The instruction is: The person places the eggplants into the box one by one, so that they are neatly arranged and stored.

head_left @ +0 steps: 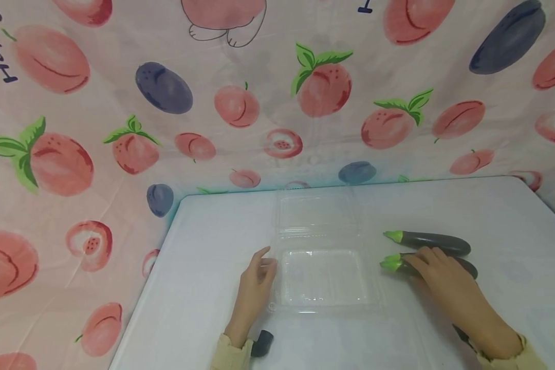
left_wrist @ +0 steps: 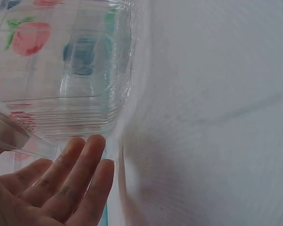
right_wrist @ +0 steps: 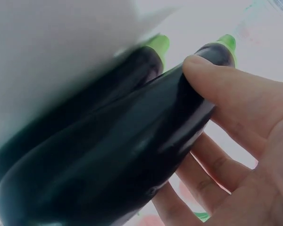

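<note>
Grasping appears in hand: at the head view's lower right, the right hand [head_left: 444, 281] curls round an eggplant [right_wrist: 118, 148]; the left hand [head_left: 256, 281], fingers loosely extended, lies beside the clear container [head_left: 324, 277]; lifting would call for secure hold.

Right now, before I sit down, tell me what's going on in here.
A person is working at a white table. Their right hand grips a dark eggplant near its green stem end, and another eggplant lies just beyond it. The left hand is at the left edge of a clear plastic container, whose lid is folded open. No eggplant is in the container yet. Whether the gripped one is off the table is hard to tell.
</note>
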Demonstrator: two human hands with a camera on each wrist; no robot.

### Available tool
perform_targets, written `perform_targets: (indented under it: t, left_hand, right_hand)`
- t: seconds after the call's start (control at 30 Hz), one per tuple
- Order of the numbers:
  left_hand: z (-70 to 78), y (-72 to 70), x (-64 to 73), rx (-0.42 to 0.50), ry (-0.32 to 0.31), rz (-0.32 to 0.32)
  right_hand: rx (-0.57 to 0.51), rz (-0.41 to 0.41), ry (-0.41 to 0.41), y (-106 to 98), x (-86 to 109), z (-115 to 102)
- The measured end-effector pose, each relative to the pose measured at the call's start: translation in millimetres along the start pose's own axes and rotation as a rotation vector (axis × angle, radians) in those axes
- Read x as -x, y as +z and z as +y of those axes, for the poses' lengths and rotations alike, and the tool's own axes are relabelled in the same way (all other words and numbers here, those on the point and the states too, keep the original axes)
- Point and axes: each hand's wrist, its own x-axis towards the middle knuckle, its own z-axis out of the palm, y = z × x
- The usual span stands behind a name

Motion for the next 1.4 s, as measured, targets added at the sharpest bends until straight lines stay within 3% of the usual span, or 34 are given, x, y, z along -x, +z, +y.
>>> perform_targets:
  t: [0.17,0.67,0.9,1.4]
  left_hand:
    - [0.3,-0.2,-0.5,0.002,-0.002,-0.002]
    - [0.8,-0.3,-0.5,0.007,0.0,-0.005]
    - [1.0,0.1,-0.9,0.004,-0.007,-0.004]
    - [3.4,-0.4,0.0,0.0,-0.011,0.004]
  right_hand:
    - [-0.006,0.072,-0.019,-3.1,-4.5,-3.7]
    - [0.02,0.044,0.013,-10.0,-15.4,-2.9]
    - [0.001,0.064,0.002,-14.8,-21.4,-7.8]
    - [-0.012,0.028,-0.021,-17.9,-39.6,-20.6]
